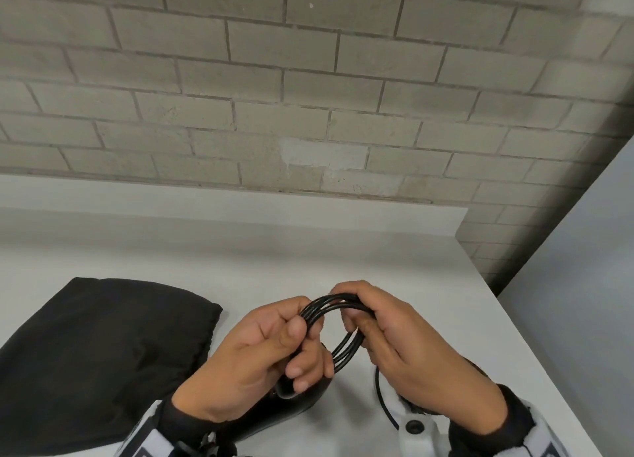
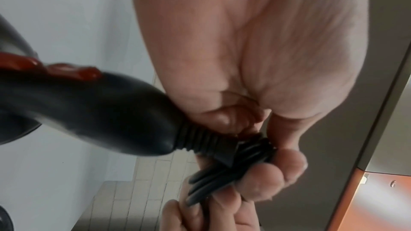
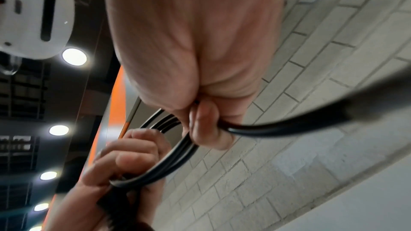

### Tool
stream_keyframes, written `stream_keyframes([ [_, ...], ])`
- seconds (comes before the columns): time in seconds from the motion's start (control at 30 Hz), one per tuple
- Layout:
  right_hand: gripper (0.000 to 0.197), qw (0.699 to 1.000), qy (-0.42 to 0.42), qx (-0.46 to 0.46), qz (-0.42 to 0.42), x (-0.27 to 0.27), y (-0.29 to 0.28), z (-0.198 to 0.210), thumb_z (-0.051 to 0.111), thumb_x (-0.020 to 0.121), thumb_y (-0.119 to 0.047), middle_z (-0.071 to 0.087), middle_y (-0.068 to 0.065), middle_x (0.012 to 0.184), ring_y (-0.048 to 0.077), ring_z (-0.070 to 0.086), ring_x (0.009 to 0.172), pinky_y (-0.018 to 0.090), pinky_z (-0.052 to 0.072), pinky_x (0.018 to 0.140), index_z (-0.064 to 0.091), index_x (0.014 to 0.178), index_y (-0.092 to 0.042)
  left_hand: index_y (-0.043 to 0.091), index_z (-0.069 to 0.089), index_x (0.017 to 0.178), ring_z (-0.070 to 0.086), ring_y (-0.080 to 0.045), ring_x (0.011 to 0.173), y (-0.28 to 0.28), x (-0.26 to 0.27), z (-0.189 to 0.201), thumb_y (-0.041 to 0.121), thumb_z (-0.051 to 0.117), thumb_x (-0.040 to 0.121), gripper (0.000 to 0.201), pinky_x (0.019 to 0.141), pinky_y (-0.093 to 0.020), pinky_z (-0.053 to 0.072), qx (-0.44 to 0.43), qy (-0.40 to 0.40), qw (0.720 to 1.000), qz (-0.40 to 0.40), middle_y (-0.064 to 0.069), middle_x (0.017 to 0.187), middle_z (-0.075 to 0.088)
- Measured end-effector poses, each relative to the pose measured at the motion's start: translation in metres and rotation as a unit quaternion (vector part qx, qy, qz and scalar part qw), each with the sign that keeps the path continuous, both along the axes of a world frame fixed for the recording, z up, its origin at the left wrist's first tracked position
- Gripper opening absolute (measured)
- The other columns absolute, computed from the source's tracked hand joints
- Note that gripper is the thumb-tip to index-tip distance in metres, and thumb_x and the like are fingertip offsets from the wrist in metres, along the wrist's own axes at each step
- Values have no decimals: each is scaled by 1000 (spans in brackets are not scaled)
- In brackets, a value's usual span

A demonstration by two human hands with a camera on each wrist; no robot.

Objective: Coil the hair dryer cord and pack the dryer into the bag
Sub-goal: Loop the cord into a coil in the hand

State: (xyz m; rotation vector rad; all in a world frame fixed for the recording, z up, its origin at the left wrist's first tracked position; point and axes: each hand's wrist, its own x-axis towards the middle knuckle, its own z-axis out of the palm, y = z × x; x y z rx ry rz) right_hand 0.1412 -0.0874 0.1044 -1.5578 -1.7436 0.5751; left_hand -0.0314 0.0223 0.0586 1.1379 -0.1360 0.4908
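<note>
Both hands hold a coil of black cord [image 1: 338,326] made of several loops, a little above the white table [image 1: 240,251]. My left hand [image 1: 274,340] pinches the coil's left side, where the cord leaves the ribbed collar [image 2: 200,142] of the black hair dryer handle [image 2: 89,108]. My right hand [image 1: 384,329] grips the coil's right side, fingers curled round the loops [image 3: 177,147]. The handle [image 1: 291,401] hangs below my left hand; red switches [image 2: 73,71] show on it. A loose length of cord [image 1: 380,398] trails down under my right wrist. The black bag [image 1: 96,353] lies flat to the left.
A grey brick wall [image 1: 308,96] rises behind the table. The table's right edge [image 1: 535,347] runs diagonally close to my right hand, with a drop beyond it. White wrist-camera mounts [image 1: 415,429] sit on both wrists.
</note>
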Motion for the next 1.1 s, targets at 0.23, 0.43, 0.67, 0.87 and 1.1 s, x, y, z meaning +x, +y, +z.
stream_keyframes([
  [0.23,37,996,-75,37,-21,3,3,-10,41,99,-17,55,-19,102,-3,54,97,8,40,82,50,134,-25,7,58,98,50,-12,53,-1,-1,1,26,56,101,20,74,-36,51,-28,11,1000,-7,2,63,50],
  [0.43,37,999,-28,39,-12,12,-8,3,53,91,-51,52,-22,110,4,58,92,9,44,74,47,128,-48,8,60,98,44,-10,52,0,-1,3,32,60,98,25,70,-33,50,-27,29,999,-6,5,61,44],
  [0.67,18,986,-50,157,-25,22,-4,13,55,97,-25,61,-7,86,16,60,77,27,47,66,71,105,-24,11,61,103,44,-9,54,-1,3,2,37,62,95,28,70,-32,49,-9,58,998,-39,7,65,46],
  [0.87,16,982,-33,171,-75,23,-4,13,58,95,-19,66,-10,83,13,63,81,11,42,70,73,99,-20,12,61,99,44,-9,53,1,3,4,37,65,94,26,67,-30,49,-7,61,997,-36,6,63,46],
  [1.1,34,995,-89,40,-10,16,-9,11,40,101,-43,57,-25,108,8,60,91,15,44,79,54,129,-30,11,59,99,48,-8,47,3,5,1,32,65,95,23,62,-28,49,-24,48,997,-46,4,62,51],
])
